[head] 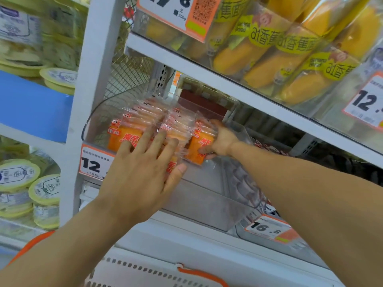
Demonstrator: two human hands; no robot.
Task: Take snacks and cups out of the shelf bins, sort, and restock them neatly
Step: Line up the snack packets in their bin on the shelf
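Orange snack packs [126,132] fill the clear bin's [203,195] left corner; left hand [143,172] presses them flat-fingered; right hand [220,139] grasps the rightmost pack [200,149].

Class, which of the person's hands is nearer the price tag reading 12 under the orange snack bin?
Left. The left hand lies beside the price tag; the right hand is farther, at the packs' far side.

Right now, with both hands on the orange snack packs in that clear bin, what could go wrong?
1. The left hand only presses flat on the orange snack packs; they lean over the front of the clear bin, so slippery wrappers might slide out.
2. The right hand grips just the end pack, so pulling it may topple the loose row.
3. The bin looks tilted forward, so leaning on it could tip it toward the white basket.
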